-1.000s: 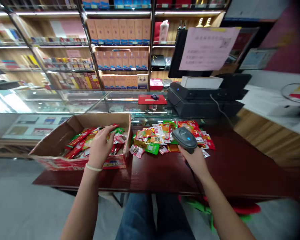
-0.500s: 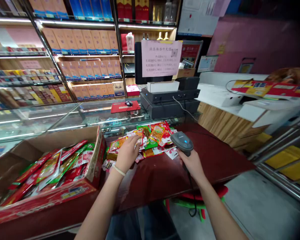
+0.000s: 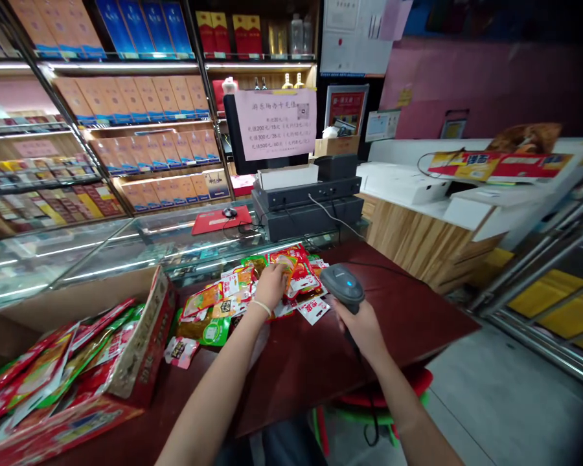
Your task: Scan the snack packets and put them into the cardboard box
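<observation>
My left hand [image 3: 271, 288] reaches into a loose pile of snack packets [image 3: 230, 304] on the dark red table. Its fingers are curled on a red and orange snack packet [image 3: 286, 264] near the back of the pile; the fingertips are partly hidden. In my right hand [image 3: 365, 329] is a dark grey barcode scanner [image 3: 341, 285] with a lit blue light, gripped by its handle. The scanner's head is just above the right end of the pile, close to a white packet [image 3: 313, 310]. A small pink and white packet [image 3: 181, 351] lies apart at the near left.
An open cardboard box [image 3: 148, 349] full of packets stands at the left. Behind the pile are a glass counter [image 3: 140, 243], a red mouse pad [image 3: 206, 221] and a dark cash drawer [image 3: 315, 219] below a monitor bearing a pink sign [image 3: 276, 126]. A stool [image 3: 412, 388] is under the table edge.
My left hand has moved right and farther back over the pile, and its fingers have closed in. The scanner stays in my right hand. The view has swung right.
</observation>
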Demonstrator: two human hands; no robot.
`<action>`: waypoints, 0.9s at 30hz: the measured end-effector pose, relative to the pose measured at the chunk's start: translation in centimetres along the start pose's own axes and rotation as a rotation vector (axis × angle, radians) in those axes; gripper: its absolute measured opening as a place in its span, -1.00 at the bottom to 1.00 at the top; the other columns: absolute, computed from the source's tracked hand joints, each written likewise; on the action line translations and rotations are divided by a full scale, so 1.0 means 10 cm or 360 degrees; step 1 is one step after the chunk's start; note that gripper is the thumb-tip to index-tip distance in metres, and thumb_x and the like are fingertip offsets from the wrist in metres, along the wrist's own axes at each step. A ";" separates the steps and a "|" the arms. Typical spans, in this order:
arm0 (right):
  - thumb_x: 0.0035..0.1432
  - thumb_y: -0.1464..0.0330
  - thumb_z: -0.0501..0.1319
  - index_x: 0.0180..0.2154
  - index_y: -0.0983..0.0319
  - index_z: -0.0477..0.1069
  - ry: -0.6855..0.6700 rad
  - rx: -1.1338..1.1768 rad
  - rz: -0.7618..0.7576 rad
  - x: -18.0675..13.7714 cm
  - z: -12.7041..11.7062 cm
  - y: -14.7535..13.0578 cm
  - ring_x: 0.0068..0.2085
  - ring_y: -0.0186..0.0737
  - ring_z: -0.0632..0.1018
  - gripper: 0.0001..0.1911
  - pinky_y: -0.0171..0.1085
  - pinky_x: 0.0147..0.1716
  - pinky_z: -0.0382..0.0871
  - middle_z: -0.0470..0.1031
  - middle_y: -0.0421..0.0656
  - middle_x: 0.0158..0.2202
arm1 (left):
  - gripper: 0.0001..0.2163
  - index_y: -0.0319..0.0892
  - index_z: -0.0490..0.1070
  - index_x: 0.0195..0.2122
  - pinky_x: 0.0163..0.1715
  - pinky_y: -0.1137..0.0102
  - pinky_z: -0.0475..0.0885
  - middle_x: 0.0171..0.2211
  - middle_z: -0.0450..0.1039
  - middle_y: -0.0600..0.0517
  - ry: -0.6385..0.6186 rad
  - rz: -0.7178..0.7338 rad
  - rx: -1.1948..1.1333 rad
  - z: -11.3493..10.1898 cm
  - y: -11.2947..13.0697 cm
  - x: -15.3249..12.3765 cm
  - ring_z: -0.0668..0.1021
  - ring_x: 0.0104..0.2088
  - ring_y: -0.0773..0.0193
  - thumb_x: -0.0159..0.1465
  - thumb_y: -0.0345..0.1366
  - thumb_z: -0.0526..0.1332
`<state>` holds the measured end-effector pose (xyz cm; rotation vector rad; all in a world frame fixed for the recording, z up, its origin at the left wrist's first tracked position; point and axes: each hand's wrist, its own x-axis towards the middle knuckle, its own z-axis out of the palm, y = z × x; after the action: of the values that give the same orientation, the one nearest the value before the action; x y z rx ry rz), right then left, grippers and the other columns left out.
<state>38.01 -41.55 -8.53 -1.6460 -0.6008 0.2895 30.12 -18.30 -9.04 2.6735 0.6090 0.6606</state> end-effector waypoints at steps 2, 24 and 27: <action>0.04 0.09 0.29 -0.53 0.16 0.29 -0.0011 0.0026 0.0023 0.01 0.00 0.02 -0.69 -0.31 0.33 -0.66 -0.32 -0.65 0.23 0.29 -0.29 -0.74 | -0.71 -0.25 0.42 0.04 0.13 0.14 0.32 0.06 0.43 -0.27 -0.0029 -0.0050 0.0111 0.09 -0.02 0.08 0.47 0.09 0.00 0.31 -0.41 0.10; 0.05 0.12 0.28 -0.51 0.15 0.37 -0.0165 -0.0061 -0.0096 -0.06 0.25 -0.13 -0.68 -0.24 0.35 -0.73 -0.28 -0.65 0.24 0.28 -0.28 -0.76 | -0.42 -0.08 0.24 0.17 -0.06 0.33 0.47 -0.10 0.54 -0.03 0.0802 -0.0696 -0.2261 -0.35 -0.35 -0.38 0.61 -0.14 0.24 0.12 -0.32 0.36; 0.04 0.14 0.29 -0.45 0.16 0.45 -0.0190 -0.0072 -0.0164 -0.12 0.41 -0.19 -0.63 -0.16 0.44 -0.77 -0.27 -0.63 0.29 0.33 -0.25 -0.74 | -0.54 -0.14 0.37 -0.04 -0.17 0.45 0.47 -0.18 0.55 0.01 0.0957 -0.0665 -0.2341 -0.53 -0.58 -0.66 0.60 -0.25 0.34 0.05 -0.30 0.45</action>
<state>34.50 -38.67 -7.55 -1.6435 -0.7849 0.3025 20.31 -15.35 -9.29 0.9571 0.4677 1.1507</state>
